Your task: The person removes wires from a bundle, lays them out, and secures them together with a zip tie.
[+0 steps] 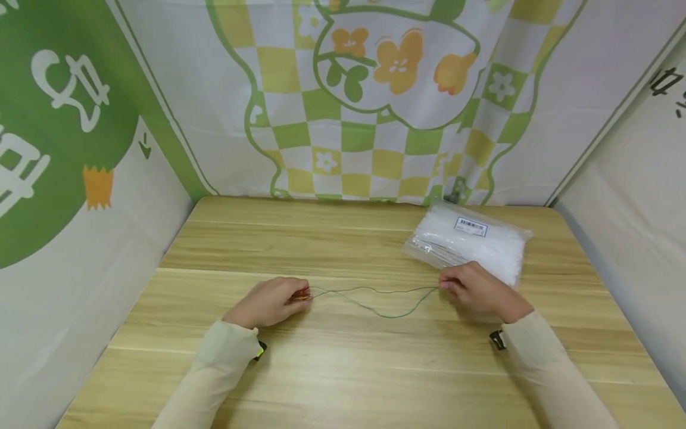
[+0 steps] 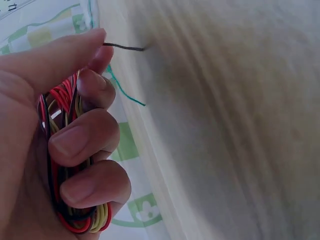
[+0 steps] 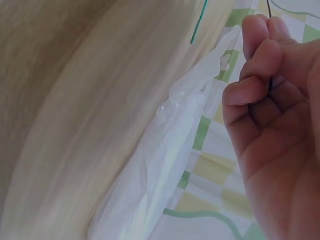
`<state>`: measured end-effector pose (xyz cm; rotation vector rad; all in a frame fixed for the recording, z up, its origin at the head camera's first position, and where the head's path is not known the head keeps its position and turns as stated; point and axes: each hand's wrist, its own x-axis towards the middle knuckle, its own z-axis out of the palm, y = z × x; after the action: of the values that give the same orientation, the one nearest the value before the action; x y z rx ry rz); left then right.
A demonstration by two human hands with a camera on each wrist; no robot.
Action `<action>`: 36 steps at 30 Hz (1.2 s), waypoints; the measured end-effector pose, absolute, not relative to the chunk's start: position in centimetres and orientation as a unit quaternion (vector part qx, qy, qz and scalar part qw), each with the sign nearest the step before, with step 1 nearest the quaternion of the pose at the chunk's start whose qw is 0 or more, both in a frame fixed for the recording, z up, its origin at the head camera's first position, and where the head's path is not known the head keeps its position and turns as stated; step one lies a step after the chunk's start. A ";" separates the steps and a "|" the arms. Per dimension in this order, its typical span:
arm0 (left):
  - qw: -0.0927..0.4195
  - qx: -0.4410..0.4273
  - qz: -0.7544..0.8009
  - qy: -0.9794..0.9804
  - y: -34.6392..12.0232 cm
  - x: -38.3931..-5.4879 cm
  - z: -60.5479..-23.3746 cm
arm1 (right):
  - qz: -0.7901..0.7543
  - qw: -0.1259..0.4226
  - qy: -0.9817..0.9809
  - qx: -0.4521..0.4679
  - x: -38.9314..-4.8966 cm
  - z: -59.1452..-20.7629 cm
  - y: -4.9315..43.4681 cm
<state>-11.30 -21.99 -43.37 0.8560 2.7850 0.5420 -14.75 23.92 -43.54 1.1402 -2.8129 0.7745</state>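
Note:
My left hand (image 1: pixel 273 301) curls its fingers round a folded bundle of red, black and yellow wires (image 2: pixel 61 97). Its thumb and forefinger pinch a thin black wire (image 2: pixel 122 47), as the left wrist view shows. Across the gap, my right hand (image 1: pixel 474 290) pinches the other stretch of that black wire (image 3: pixel 269 9) between thumb and fingertips. A green wire (image 1: pixel 393 316) sags in a loop below the dark strand between both hands. Both hands are held over the wooden table (image 1: pixel 370 369), the right one just in front of a clear plastic bag (image 1: pixel 447 229).
The bag holds many white strips and carries a barcode label (image 1: pixel 471 226); it lies at the table's back right. A printed cloth (image 1: pixel 354 161) with checks and flowers hangs behind the table. Cloth walls stand at left and right.

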 end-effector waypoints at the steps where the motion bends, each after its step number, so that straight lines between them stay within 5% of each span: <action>1: 0.085 0.291 0.180 0.936 -22.0 -11.3 -43.4 | 0.248 0.004 -0.897 0.366 -14.8 -43.6 23.9; 24: -0.056 0.319 0.099 0.941 -22.1 -11.6 -43.4 | 0.235 0.056 -0.882 0.404 -15.0 -44.3 24.8; 36: -0.021 0.318 0.078 0.945 -22.2 -11.6 -43.6 | 0.210 -0.017 -0.899 0.383 -15.3 -44.6 24.6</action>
<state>-11.62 -22.19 -43.60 1.0121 3.0089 0.2474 -15.27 24.59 -44.60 1.2168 -2.8554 0.6670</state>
